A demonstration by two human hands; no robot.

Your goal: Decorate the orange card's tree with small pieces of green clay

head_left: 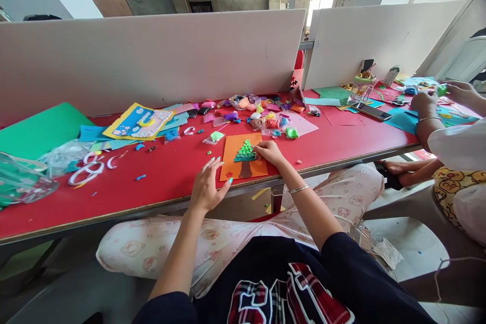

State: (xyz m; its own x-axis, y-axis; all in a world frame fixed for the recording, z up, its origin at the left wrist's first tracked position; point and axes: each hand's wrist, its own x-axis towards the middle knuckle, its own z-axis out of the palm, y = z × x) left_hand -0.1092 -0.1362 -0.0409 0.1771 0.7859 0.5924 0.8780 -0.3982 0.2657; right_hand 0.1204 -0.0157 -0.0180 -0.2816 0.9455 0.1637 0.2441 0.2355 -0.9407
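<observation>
An orange card (228, 162) lies on the red table near its front edge. On it is a clay tree with a brown trunk (245, 169) and a crown of small green discs (245, 151), light green above and teal below. My right hand (270, 154) rests over the card's right side, thumb and fingertips pinched together at the crown's right edge. Whatever sits between those fingertips is too small to make out. To the left of the card, my left hand (207, 186) hovers or rests at the table edge, fingers apart and holding nothing.
Behind the card are many small packs of coloured clay (271, 122) and a bag of light green clay (215, 136). White strips (88, 168) and a clear plastic container (28, 182) lie left. A phone (372, 111) and another person's hands (425, 104) are right. A white partition (152, 61) stands behind.
</observation>
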